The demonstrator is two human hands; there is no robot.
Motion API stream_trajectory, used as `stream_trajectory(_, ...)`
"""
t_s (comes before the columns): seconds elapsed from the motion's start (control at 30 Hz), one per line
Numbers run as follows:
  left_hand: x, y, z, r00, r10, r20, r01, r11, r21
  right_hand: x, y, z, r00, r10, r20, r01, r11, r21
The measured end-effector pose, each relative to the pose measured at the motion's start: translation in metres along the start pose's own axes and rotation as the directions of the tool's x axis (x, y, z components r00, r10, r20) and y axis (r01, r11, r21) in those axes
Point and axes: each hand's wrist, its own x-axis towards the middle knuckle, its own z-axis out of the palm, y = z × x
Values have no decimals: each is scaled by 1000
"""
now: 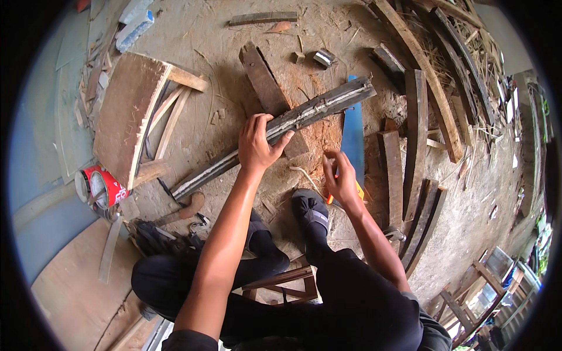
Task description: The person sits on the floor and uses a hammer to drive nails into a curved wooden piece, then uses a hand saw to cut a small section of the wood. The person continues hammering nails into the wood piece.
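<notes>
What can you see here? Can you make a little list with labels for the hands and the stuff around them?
Place: dusty ground scattered with wood scraps
Left hand: gripping a long dark wooden strip that lies slanted across the ground
Right hand: closed on a small orange tool; what kind, too hidden to tell
Under the strip: a dark plank
Beside the right hand: a flat blue strip
Left side: a red tin can and a wooden stool lying on its side
Right side: several curved wooden pieces
Feet: dark shoe near the right hand

Long dark weathered plank point(304, 114) lying diagonally; small orange tool point(331, 199) upright.
</notes>
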Motion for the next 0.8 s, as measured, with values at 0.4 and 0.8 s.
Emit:
stream_trajectory(0.4, -3, 8, -2, 1000, 5, 6, -6, 983, 184, -111, 85, -9, 974, -218, 70, 217, 785, -581)
stream_trajectory(0.8, -4, 3, 1, 994, -95, 52, 80, 965, 249, -245, 30, -159, 860, 145, -489, -6, 962, 275)
